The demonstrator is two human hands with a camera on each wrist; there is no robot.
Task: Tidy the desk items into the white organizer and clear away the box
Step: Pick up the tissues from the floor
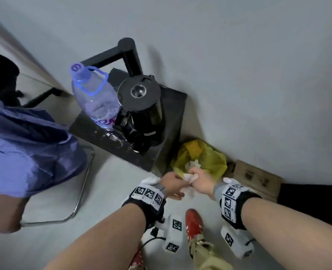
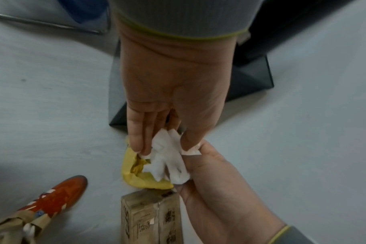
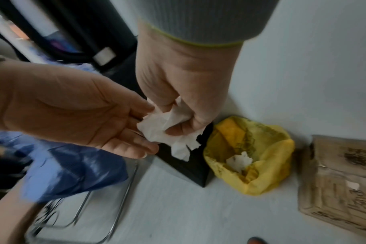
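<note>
Both my hands meet over a bin lined with a yellow bag (image 1: 215,162) that stands on the floor by the wall. My right hand (image 1: 197,175) grips a crumpled white tissue (image 1: 190,177); in the right wrist view its fingers (image 3: 184,130) curl round the tissue (image 3: 157,127). My left hand (image 1: 177,184) lies palm up beside it, fingers straight, touching the tissue (image 2: 167,158). More white paper (image 3: 239,161) lies inside the yellow bag (image 3: 267,156). A brown cardboard box (image 1: 258,178) sits on the floor against the wall, right of the bin. No white organizer is in view.
A black side table (image 1: 173,117) left of the bin carries a black kettle (image 1: 139,106) and a clear water bottle (image 1: 95,98). A metal-framed chair with a blue garment (image 1: 25,145) stands at left. My red shoe (image 1: 194,223) is on the pale floor below my hands.
</note>
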